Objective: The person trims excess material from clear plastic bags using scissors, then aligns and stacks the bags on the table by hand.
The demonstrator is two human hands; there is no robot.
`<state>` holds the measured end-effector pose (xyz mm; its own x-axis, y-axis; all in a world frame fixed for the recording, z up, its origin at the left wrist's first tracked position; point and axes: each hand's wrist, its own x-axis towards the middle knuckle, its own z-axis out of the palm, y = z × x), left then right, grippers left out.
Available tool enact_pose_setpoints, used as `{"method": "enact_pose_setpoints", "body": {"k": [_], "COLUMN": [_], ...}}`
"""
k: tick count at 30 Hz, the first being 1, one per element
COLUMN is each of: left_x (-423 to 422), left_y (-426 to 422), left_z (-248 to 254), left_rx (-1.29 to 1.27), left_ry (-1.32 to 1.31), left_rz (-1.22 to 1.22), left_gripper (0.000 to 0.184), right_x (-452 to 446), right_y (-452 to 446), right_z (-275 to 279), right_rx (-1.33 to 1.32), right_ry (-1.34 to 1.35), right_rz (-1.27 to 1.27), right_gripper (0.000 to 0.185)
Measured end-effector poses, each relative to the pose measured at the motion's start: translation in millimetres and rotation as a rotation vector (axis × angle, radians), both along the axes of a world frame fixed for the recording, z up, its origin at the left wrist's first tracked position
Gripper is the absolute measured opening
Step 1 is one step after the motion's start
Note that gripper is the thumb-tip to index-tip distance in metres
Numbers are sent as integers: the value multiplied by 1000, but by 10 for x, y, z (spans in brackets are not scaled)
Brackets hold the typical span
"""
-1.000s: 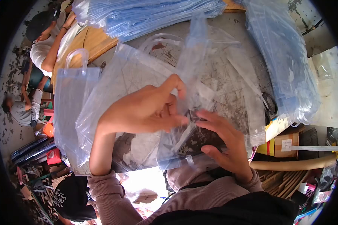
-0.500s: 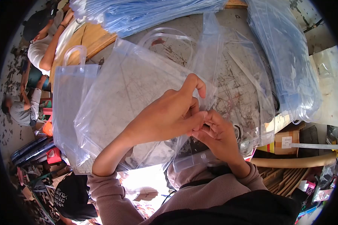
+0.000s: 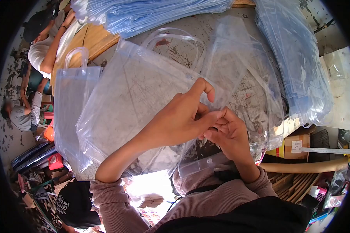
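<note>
My left hand (image 3: 181, 118) is closed in a pinch over a clear plastic bag (image 3: 229, 50), its index finger bent. Against its fingertips, my right hand (image 3: 233, 136) is pinched too. Whatever sits between the fingertips is too small to make out. Clear plastic runs from under both hands to the table's near edge. Left of them a larger clear bag (image 3: 124, 93) with looped handles lies flat, partly over another handled bag (image 3: 72, 112) at the far left.
Piles of bluish plastic lie at the back (image 3: 163, 15) and on the right (image 3: 299, 66) of the worn table (image 3: 175, 54). A cardboard box (image 3: 295, 147) stands at the right. Other people are at the left, and a black-capped person (image 3: 76, 204) is below.
Both hands have moved right and come together, the right hand closing from spread fingers. The clear plastic under them has shifted, and its upper part has spread out.
</note>
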<state>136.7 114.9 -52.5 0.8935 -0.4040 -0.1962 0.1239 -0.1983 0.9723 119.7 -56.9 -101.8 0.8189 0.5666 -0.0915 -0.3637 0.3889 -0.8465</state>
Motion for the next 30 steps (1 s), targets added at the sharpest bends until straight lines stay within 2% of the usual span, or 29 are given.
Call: {"method": "enact_pose_setpoints", "body": {"k": [6,10,14,15,19,21,24,28,30], "left_x": [20,29,53,53,55,52,62,68,69], "left_y": [-37,-42,-31,-31,-42,-42,-22,15,42], "left_z": [-14,-20,-139,-162,-183,-208,-151,-156,-132], "left_rx": [-122,-116,-229,-302,-318,-289,-227,-276,141], "left_ry": [153,167,271,279,285,224,198,184,-234], "left_rz": [-7,-36,-55,-71,-81,-62,-73,-70,-99], "left_gripper": [21,19,21,23,24,25,23,25,27], "right_x": [13,-20,-13,-13,-12,0,-13,-27,-37], "right_y": [-33,-33,-9,-9,-1,-32,11,6,-2], "right_z": [-55,-76,-51,-63,-83,-162,-98,-74,-55], "right_rx": [75,131,20,-6,-34,-38,79,69,-10], "right_ry": [-59,-33,-66,-72,-53,-84,33,-19,-47], "right_rz": [31,29,-13,-20,-52,2,-55,-68,-95], "right_gripper": [17,16,7,7,15,29,21,22,23]}}
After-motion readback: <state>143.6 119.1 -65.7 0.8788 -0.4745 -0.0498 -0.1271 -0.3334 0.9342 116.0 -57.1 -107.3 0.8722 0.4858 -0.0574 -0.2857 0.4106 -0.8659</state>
